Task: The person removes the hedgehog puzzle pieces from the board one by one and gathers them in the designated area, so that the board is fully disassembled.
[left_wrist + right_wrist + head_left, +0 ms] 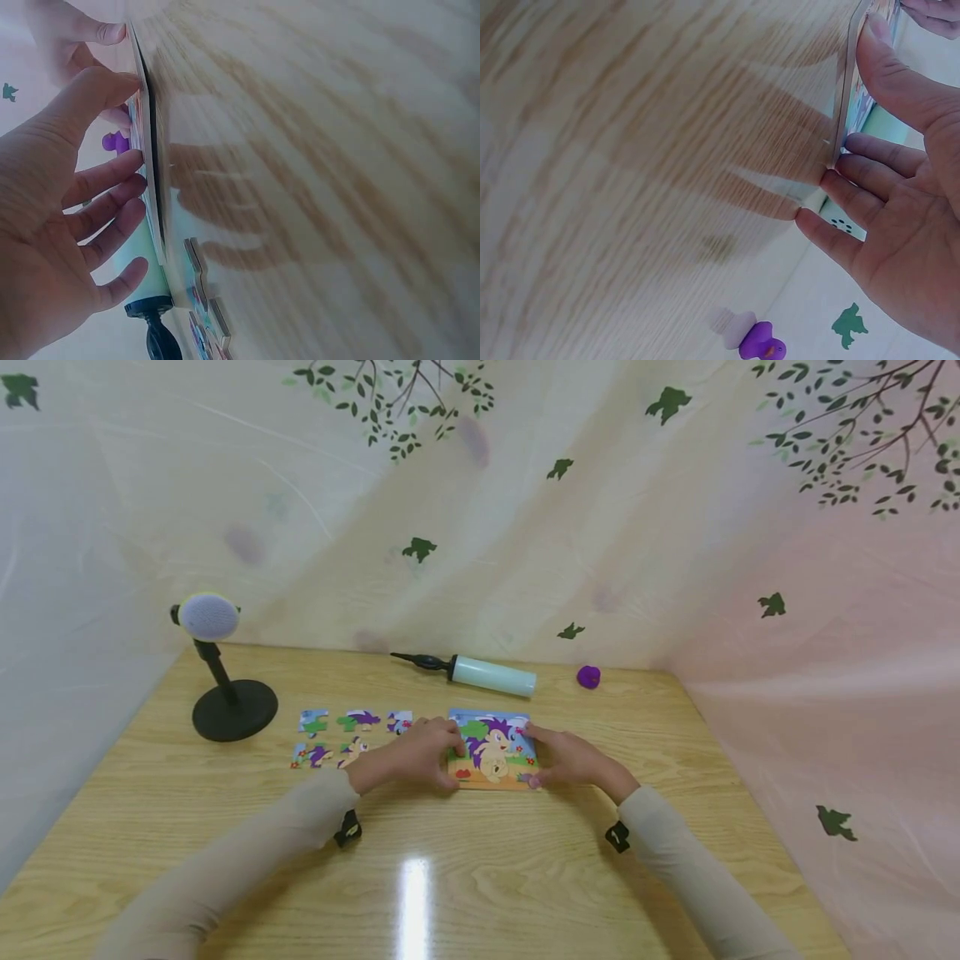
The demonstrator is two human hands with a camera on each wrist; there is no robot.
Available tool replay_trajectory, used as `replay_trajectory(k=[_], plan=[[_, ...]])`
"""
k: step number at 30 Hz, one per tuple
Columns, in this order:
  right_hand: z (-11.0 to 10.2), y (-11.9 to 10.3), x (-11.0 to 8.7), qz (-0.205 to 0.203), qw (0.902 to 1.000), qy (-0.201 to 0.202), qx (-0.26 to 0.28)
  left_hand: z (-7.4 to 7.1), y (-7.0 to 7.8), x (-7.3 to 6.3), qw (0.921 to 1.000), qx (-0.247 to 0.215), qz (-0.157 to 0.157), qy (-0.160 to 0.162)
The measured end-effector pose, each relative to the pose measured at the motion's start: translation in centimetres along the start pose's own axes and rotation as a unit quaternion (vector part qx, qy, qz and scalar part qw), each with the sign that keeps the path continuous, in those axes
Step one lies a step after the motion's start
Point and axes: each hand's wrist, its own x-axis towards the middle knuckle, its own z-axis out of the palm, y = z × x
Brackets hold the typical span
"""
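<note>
With spread fingers, my left hand (pixel 415 752) and right hand (pixel 579 760) are touching the hedgehog puzzle board (pixel 493 750); loose pieces (pixel 360 719) are lying leftward on the table (pixel 517 885).

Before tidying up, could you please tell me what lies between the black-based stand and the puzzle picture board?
The head view shows loose puzzle pieces, then the left hand, between the stand and the board.

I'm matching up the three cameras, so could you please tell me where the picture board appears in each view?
Head: picture board, below and slightly right of centre.
Left wrist: picture board, edge-on, left of centre.
Right wrist: picture board, edge-on, upper right.
Shared landmark: the purple toy, visible in all three.
</note>
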Motion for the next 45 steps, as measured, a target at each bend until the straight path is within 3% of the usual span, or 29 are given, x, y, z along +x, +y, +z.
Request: replay_trajectory(k=[15,25,30,35,45], plan=[[-0.2,-0.2,0.0,0.002,1.0000,0.000,-0.003,0.4,0.3,0.1,0.9997,-0.006,-0.024,-0.004],[-0.4,-0.3,0.0,-0.005,1.0000,0.003,-0.008,-0.2,0.8,0.1,0.9997,-0.007,-0.025,0.003],[-0.2,-1.1,-0.1,-0.065,0.9976,0.003,-0.022,-0.2,0.8,0.1,0.9996,-0.014,-0.025,-0.001],[0.3,-2.2,-0.1,-0.143,0.9881,-0.002,-0.056,0.0,0.7,0.1,0.9997,-0.009,-0.024,-0.002],[0.3,-2.9,0.0,-0.148,0.9864,-0.022,-0.068,0.0,0.9,0.1,0.9996,-0.017,-0.023,-0.005]])
